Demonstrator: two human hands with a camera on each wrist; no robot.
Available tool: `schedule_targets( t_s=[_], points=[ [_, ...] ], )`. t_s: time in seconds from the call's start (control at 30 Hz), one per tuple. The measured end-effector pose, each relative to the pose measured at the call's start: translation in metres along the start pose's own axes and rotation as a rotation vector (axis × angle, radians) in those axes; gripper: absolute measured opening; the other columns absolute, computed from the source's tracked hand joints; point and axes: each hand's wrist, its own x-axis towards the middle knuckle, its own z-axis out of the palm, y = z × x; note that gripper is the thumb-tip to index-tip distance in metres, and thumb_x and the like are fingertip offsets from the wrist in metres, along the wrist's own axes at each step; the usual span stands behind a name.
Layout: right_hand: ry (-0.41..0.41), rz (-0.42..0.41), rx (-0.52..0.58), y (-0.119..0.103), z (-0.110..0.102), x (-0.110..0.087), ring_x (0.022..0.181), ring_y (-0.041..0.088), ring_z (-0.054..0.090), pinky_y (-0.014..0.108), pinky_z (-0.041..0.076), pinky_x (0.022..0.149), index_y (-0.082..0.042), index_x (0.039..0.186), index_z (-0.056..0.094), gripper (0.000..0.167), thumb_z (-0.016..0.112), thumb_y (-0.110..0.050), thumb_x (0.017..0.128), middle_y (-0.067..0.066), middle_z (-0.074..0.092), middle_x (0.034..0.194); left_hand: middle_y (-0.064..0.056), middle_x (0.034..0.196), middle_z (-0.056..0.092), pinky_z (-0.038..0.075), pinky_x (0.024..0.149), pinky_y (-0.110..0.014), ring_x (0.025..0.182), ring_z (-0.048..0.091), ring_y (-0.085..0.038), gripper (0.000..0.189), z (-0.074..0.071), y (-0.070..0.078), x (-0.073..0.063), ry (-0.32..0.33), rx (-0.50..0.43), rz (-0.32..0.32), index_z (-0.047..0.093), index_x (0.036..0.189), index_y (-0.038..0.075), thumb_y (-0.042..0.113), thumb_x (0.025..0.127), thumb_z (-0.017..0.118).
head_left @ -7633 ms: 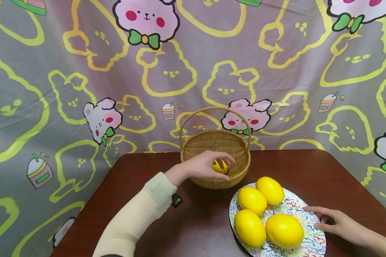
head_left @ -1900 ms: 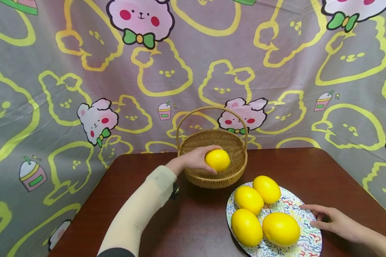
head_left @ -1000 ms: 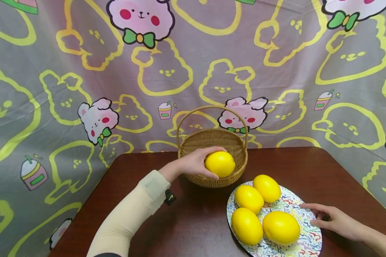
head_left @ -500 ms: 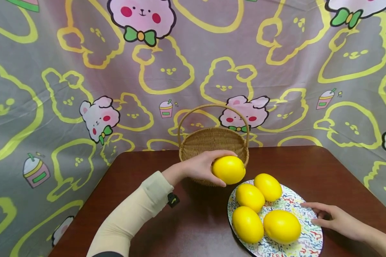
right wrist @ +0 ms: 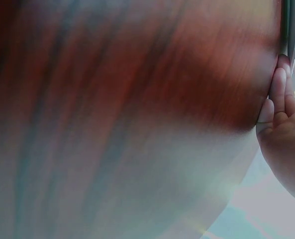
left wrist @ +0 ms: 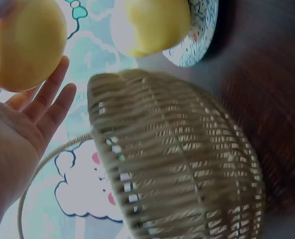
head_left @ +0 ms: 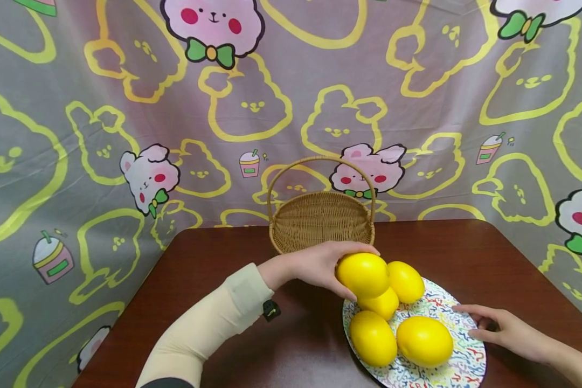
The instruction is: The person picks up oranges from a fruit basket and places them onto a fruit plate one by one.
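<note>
My left hand [head_left: 320,267] grips a yellow lemon [head_left: 362,275], thumb on the near side and fingers over the far side. In the head view this lemon overlaps one on the plate; contact is unclear. Several other lemons [head_left: 424,341] lie on a round white plate [head_left: 468,345] with coloured squiggles. My right hand [head_left: 511,333] holds the plate's right rim. Fingers [right wrist: 279,92] reach beneath the rim in the right wrist view. Behind my left hand stands a wicker basket [head_left: 322,218], its lower front hidden by that hand; no lemon shows in its visible part.
The brown table [head_left: 213,269] extends around the plate and basket. A cartoon-printed cloth [head_left: 252,118] hangs behind the table and along both sides. The basket's arched handle [head_left: 320,158] stands upright.
Reaching into the basket earlier, my left hand has taken hold of the lemon there, lifted it out and brought it right and nearer, above the plate's far left edge. My right hand has stayed.
</note>
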Motion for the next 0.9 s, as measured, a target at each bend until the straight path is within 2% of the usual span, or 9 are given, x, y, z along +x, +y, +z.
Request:
schedule_targets(
  t_s=[0.17, 0.37, 0.7, 0.9],
  points=[
    [0.000, -0.012, 0.008, 0.000, 0.000, 0.001, 0.074, 0.012, 0.050, 0.024, 0.042, 0.061, 0.002, 0.135, 0.049, 0.046, 0.062, -0.015, 0.095, -0.002, 0.054, 0.086, 0.010, 0.127, 0.050, 0.041, 0.093, -0.019, 0.106, 0.049, -0.003, 0.083, 0.008, 0.003, 0.013, -0.052, -0.006, 0.032, 0.040, 0.143, 0.019, 0.029, 0.075, 0.086],
    [0.008, -0.015, -0.004, 0.001, 0.000, 0.001, 0.074, 0.012, 0.050, 0.024, 0.042, 0.060, 0.002, 0.134, 0.050, 0.046, 0.063, -0.016, 0.094, -0.002, 0.054, 0.086, 0.010, 0.129, 0.048, 0.040, 0.091, -0.016, 0.106, 0.048, -0.002, 0.083, 0.017, 0.003, 0.029, -0.102, 0.019, 0.012, 0.038, 0.144, 0.021, 0.028, 0.076, 0.084],
    [0.018, -0.026, -0.024, -0.002, -0.001, 0.000, 0.073, 0.011, 0.050, 0.022, 0.044, 0.062, 0.003, 0.135, 0.049, 0.046, 0.063, -0.013, 0.094, -0.002, 0.054, 0.088, 0.012, 0.127, 0.051, 0.040, 0.089, -0.016, 0.103, 0.050, -0.001, 0.082, 0.025, 0.001, 0.056, -0.134, 0.013, 0.009, 0.039, 0.143, 0.022, 0.028, 0.075, 0.085],
    [0.025, -0.008, -0.044, -0.001, 0.001, -0.001, 0.073, 0.012, 0.051, 0.021, 0.047, 0.066, 0.007, 0.135, 0.046, 0.050, 0.064, -0.015, 0.094, 0.001, 0.055, 0.090, 0.014, 0.126, 0.051, 0.040, 0.088, -0.016, 0.102, 0.050, -0.001, 0.083, 0.028, 0.004, 0.075, -0.168, 0.015, -0.042, 0.040, 0.143, 0.026, 0.029, 0.074, 0.086]
  ],
)
